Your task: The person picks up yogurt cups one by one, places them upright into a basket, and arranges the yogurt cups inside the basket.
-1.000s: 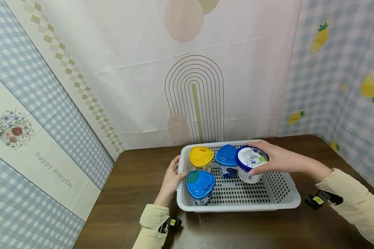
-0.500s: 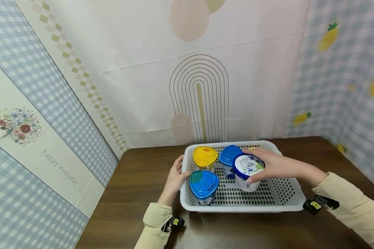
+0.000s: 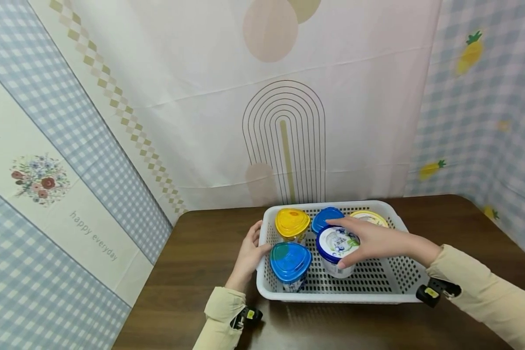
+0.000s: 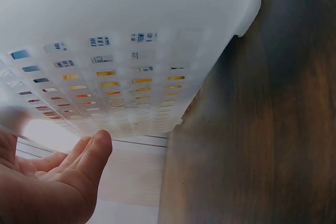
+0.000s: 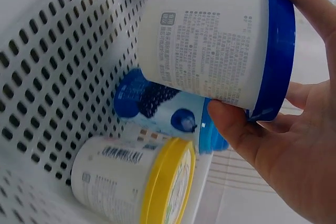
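My right hand (image 3: pixel 369 239) grips a round white yogurt tub (image 5: pixel 205 51) by its dark blue lid, thumb and fingers on opposite sides. The tub is inside the white plastic basket (image 3: pixel 332 297); whether its base touches the basket floor I cannot tell. At the basket's left end, my left hand (image 3: pixel 248 255) holds the rim, thumb over the top and fingers against the outer wall. Beside the held tub are a cup with a triangular blue lid (image 3: pixel 290 262), a yellow-lidded cup (image 3: pixel 292 222), another blue-lidded cup (image 3: pixel 326 218) and a round yellow-lidded tub (image 5: pixel 115 182).
The basket stands on a dark brown wooden table (image 3: pixel 192 272). Its right part shows a bare perforated floor (image 3: pixel 376 278). Behind the table hangs a patterned cloth (image 3: pixel 210 146), with checked cloth (image 3: pixel 455 121) at the right side.
My right hand has carried the dark-blue-lidded tub left and toward the front of the basket, uncovering the round yellow-lidded tub behind it. My left hand stays on the rim; the view has shifted slightly.
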The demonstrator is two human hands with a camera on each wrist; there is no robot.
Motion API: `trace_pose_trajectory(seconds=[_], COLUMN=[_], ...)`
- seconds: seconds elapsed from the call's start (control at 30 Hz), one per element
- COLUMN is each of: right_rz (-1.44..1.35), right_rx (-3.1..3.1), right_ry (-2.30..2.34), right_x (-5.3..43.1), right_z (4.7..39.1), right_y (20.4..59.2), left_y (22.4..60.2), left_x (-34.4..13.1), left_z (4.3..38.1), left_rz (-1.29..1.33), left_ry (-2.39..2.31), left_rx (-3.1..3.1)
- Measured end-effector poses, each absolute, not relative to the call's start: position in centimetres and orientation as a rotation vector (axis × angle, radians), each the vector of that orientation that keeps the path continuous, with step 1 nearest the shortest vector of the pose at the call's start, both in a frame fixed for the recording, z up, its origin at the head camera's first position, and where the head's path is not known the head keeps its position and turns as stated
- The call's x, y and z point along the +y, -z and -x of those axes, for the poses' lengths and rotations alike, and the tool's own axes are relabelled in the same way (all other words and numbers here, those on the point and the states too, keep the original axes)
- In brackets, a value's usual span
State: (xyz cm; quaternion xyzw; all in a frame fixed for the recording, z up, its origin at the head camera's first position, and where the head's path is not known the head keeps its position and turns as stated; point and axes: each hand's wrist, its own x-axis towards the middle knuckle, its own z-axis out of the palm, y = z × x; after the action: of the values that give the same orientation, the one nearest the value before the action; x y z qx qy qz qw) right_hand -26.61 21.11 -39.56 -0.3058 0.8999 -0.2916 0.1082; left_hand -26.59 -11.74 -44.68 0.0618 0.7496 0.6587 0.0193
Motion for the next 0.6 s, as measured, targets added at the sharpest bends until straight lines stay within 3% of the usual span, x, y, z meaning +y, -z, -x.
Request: trace_pose_trajectory(seconds=[0.6], right_rz=[0.904], right_rx=[2.51], right_ry=[0.781], right_x=[19.8], right_z=[27.5], right_y=[39.6], left_y=[45.0], left_x=[-11.7], left_z=[26.7], left_rz=[-0.188], left_ry=[-2.06], left_rx=[2.321])
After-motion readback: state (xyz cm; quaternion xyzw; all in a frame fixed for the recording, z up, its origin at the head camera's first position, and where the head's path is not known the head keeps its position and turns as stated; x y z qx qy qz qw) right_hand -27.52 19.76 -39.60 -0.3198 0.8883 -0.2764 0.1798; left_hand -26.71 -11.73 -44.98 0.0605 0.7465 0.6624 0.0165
